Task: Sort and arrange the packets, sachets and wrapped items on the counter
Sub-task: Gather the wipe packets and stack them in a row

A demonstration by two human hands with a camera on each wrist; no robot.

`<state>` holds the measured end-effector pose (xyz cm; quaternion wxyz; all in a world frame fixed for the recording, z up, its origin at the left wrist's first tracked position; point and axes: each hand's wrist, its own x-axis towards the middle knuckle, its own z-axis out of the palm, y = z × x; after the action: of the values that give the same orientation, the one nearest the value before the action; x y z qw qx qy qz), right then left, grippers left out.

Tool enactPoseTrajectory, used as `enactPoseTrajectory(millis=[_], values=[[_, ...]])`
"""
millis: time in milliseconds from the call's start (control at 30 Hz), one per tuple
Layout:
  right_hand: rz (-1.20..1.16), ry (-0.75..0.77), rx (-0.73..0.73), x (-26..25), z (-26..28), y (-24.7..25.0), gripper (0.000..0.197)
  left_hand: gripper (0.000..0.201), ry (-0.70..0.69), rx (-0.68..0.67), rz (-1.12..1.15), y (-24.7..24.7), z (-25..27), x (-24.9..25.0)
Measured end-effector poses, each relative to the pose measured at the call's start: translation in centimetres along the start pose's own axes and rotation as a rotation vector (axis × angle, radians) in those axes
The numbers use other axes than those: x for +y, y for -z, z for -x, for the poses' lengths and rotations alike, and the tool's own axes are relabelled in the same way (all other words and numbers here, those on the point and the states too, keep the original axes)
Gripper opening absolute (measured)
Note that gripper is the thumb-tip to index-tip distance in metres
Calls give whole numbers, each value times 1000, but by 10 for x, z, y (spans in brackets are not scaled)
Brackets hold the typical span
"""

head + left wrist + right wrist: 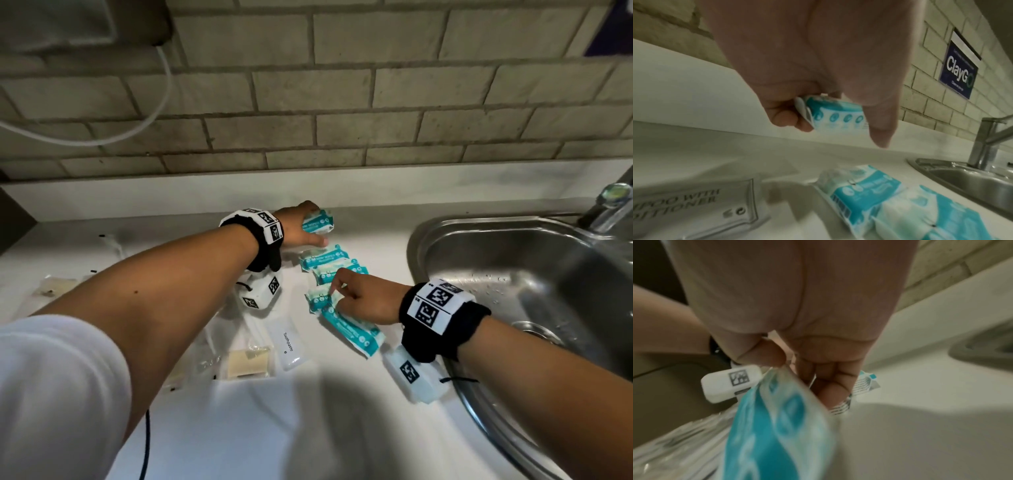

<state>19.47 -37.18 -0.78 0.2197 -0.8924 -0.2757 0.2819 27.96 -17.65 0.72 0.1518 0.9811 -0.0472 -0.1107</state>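
Observation:
Several teal-and-white packets (329, 263) lie in a row on the white counter (239, 428) beside the sink. My left hand (305, 226) grips one teal packet (318, 222) at the far end of the row, near the back ledge; the left wrist view shows that packet (836, 113) held between thumb and curled fingers above the counter. My right hand (352, 294) pinches the top edge of the nearest teal packet (352, 332), seen close and blurred as the packet (777, 426) in the right wrist view.
A steel sink (513, 274) with a tap (613, 202) lies at the right. Left of the row lie a white toothpaste box (289, 341), clear wrapped soaps (248, 363) and a shampoo sachet (694, 209). A white cable (150, 113) hangs on the brick wall.

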Motion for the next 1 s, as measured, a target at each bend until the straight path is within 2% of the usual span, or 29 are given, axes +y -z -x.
enactPoseTrajectory(millis=[33, 100, 167, 200, 300, 400, 467, 567, 633, 733, 833, 933, 1000], values=[[43, 6, -15, -1, 2, 0, 23, 67, 51, -15, 31, -1, -4, 2], [67, 22, -28, -3, 4, -1, 24, 46, 124, -30, 105, -3, -10, 7], [64, 33, -19, -3, 5, -1, 24, 30, 135, -49, 116, -8, -16, 10], [82, 40, -18, -2, 5, -1, 23, 29, 128, -53, 102, -11, -16, 11], [143, 78, -35, -3, 2, -3, 24, 34, 96, -71, 63, -21, -21, 13], [120, 133, -48, -6, -5, -6, 33, 39, 67, -101, 19, -24, -26, 13], [137, 197, -9, -5, -9, -8, 35, 43, 45, -114, -33, -25, -27, 11], [189, 215, 90, -4, -11, -10, 39, 48, -12, -122, -104, -26, -24, 3], [146, 182, 199, -3, -12, -3, 47, 54, -42, -145, -168, -29, -19, -2], [141, 67, 331, 0, -19, 14, 68, 59, -77, -193, -224, -33, -10, -7], [217, -57, 256, 6, -31, 23, 89, 52, -161, -230, -226, -32, 2, -2], [182, -161, 157, 11, -38, 24, 91, 55, -172, -229, -173, -31, 14, 1], [144, -197, 137, 10, -40, 27, 86, 63, -127, -168, -105, -30, 18, -3]])
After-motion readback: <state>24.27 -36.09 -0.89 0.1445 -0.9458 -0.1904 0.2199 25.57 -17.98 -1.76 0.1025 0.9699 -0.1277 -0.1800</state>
